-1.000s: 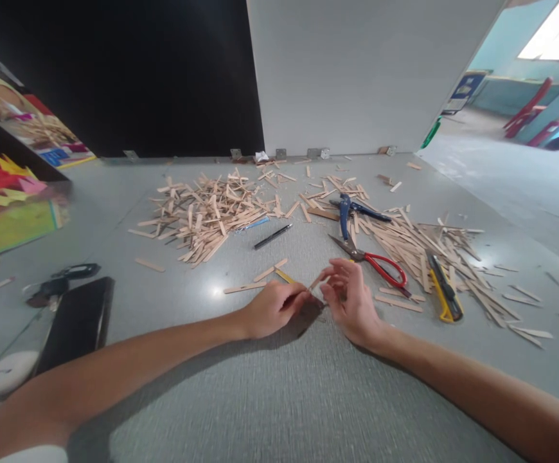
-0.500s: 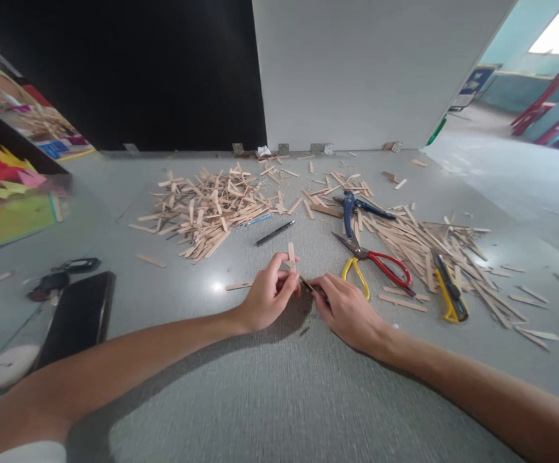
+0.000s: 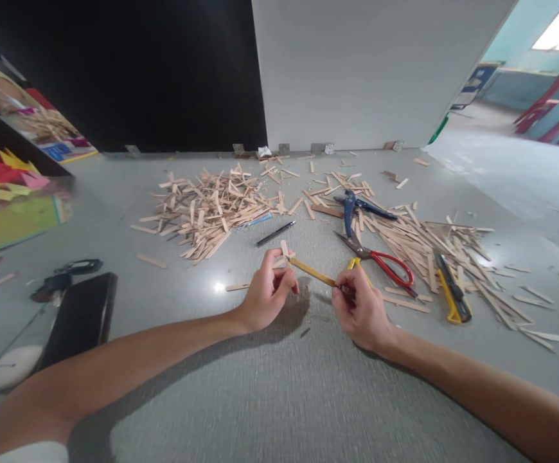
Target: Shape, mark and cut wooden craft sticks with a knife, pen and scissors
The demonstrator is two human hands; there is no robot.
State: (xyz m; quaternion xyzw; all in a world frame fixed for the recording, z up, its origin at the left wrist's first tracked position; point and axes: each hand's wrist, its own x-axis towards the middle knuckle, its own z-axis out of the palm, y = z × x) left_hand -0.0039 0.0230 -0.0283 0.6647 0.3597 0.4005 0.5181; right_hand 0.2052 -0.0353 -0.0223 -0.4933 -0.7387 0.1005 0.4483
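The left hand (image 3: 267,292) pinches a short pale stick (image 3: 284,249); the right hand (image 3: 362,310) pinches a thin yellow stick (image 3: 314,272) slanting between them. Grey table (image 3: 279,386), white wall (image 3: 366,71) behind.

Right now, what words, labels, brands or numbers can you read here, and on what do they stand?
No text is readable.
Printed board, far left: blurred.
Blue sign, far right: too small.
Yellow stick in the right hand, wooden stick in the left hand, utility knife: no marking visible.
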